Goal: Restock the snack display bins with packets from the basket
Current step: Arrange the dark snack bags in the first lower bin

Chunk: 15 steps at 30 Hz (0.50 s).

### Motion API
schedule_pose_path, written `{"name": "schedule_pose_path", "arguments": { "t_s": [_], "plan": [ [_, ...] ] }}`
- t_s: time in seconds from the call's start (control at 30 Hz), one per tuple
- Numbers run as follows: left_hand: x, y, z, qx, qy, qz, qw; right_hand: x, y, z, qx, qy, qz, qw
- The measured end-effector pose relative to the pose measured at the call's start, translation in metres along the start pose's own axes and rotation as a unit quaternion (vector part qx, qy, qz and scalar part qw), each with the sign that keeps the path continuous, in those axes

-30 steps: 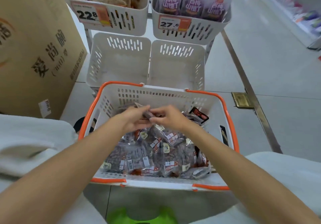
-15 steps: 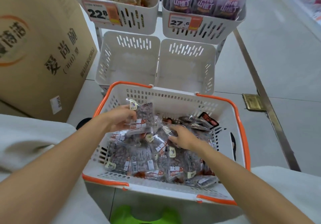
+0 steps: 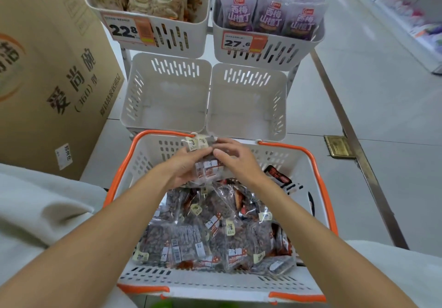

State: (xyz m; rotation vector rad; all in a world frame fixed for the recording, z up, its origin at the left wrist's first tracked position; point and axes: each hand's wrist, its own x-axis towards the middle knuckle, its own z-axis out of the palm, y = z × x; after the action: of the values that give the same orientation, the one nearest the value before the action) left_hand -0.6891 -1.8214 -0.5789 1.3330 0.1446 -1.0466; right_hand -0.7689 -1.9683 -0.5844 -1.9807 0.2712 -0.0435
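Packets (image 3: 208,168) in a small stack are held above the far end of the basket (image 3: 321,188), close to its far rim. There are at least two, going by the two yellow tags at their top edge, but the exact count cannot be told. The left hand (image 3: 183,168) grips the stack from one side and the right hand (image 3: 240,163) from the other, the fingers (image 3: 227,144) of both curled round it. Each packet is a clear bag of dark brown contents with a red-and-white label and a small yellow tag. Below lies a pile (image 3: 215,231) of the same bags, well over a dozen, overlapping inside the one white, orange-rimmed basket. Just beyond it stand the lower left bin (image 3: 167,103) and the lower right bin (image 3: 246,107), side by side, white with slotted walls. Above them, the upper left bin (image 3: 195,44) holds tan bags and bears a tag reading 22.8. The upper right bin (image 3: 308,44) shows three purple bags in front and a tag reading 27.6. One cardboard box (image 3: 59,68) stands at the left.
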Motion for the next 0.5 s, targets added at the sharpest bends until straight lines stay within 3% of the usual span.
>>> {"name": "schedule_pose_path", "arguments": {
  "t_s": [0.1, 0.23, 0.37, 0.5],
  "plan": [
    [0.002, 0.003, -0.013, -0.008, 0.019, 0.007, 1.0, 0.008, -0.003, -0.014, 0.002, 0.023, 0.025, 0.999],
    [-0.011, 0.022, -0.021, -0.006, -0.061, 0.018, 0.998, 0.021, -0.012, -0.014, 0.063, -0.02, 0.078, 0.995],
    [-0.011, 0.053, -0.039, 0.169, -0.035, 0.076, 0.982, 0.049, -0.031, -0.008, 0.132, -0.002, 0.071, 0.989],
    [-0.007, 0.103, -0.065, 0.237, -0.003, 0.156, 0.959, 0.097, -0.056, -0.013, 0.205, -0.092, 0.079, 0.971]
  ]
}}
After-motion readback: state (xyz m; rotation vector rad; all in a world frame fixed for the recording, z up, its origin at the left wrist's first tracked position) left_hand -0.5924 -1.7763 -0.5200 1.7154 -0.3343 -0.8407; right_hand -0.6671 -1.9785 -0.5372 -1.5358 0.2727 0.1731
